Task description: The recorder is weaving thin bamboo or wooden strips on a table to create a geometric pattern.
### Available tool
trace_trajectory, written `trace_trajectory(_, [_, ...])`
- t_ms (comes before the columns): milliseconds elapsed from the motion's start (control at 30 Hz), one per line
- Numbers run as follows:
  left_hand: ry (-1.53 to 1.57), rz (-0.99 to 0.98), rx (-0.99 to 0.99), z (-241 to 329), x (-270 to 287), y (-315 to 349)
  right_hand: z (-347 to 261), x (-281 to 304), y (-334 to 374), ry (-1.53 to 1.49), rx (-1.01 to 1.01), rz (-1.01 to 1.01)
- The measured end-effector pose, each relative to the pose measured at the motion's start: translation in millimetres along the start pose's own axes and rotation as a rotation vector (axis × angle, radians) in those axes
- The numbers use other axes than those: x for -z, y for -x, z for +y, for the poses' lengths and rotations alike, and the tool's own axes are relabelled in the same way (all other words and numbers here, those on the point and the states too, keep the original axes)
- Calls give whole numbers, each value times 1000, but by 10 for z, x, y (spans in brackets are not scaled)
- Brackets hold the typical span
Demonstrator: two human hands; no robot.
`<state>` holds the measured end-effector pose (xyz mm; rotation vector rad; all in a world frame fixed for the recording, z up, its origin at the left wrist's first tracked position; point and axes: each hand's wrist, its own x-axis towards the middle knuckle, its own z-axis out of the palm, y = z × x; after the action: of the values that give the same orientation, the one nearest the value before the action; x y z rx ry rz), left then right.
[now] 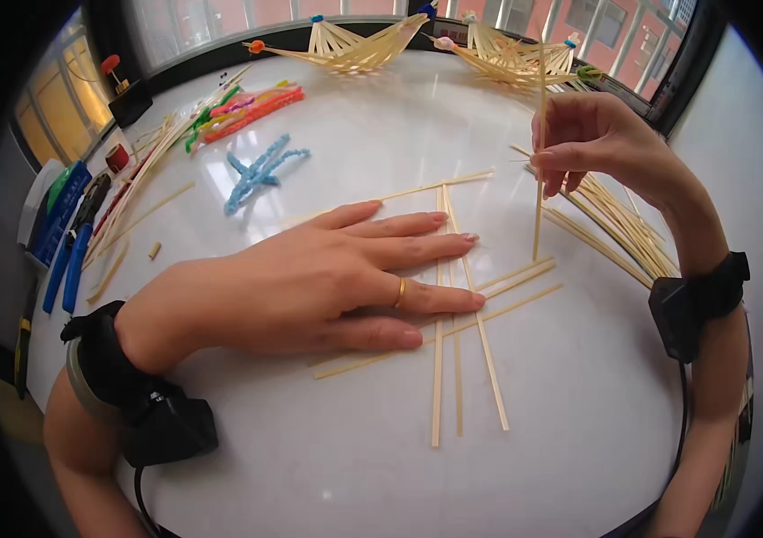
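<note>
My left hand (309, 282) lies flat with fingers spread over several thin, pale bamboo strips (437, 394) that cross one another on the white table. Some strips run toward me from under the fingers, while others slant across them; the palm and fingers hide most of the crossings. Off the table to the right, my right hand (597, 134) pinches one long bamboo strip (538, 220) between thumb and fingers, holding it nearly upright. Behind and below that hand sits a bundle of loose strips (619, 229).
Light blue pipe cleaners (251, 179) lie beyond my left hand, with a multicoloured bunch (251, 112) farther back. Blue-handled pliers (67, 269) and a red spool (117, 158) are at the left. Two woven strip pieces (354, 54) stand along the window edge.
</note>
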<state>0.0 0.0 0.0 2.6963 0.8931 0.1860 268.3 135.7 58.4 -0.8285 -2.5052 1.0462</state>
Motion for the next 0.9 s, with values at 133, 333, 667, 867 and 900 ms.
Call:
trace_trajectory(133, [-3, 9, -10, -15, -2, -6, -5, 103, 34, 90, -70, 65])
trace_trajectory(333, [5, 4, 1, -2, 8, -5, -54, 38, 55, 148, -229, 41])
trace_trajectory(667, [-2, 11, -2, -11, -18, -4, -24, -19, 54, 168, -340, 91])
trace_trajectory(867, [-2, 14, 0, -8, -9, -4, -30, -68, 22, 110, -381, 139])
trace_trajectory(900, [-2, 15, -1, -14, -11, -6, -26, -59, 19, 93, -378, 135])
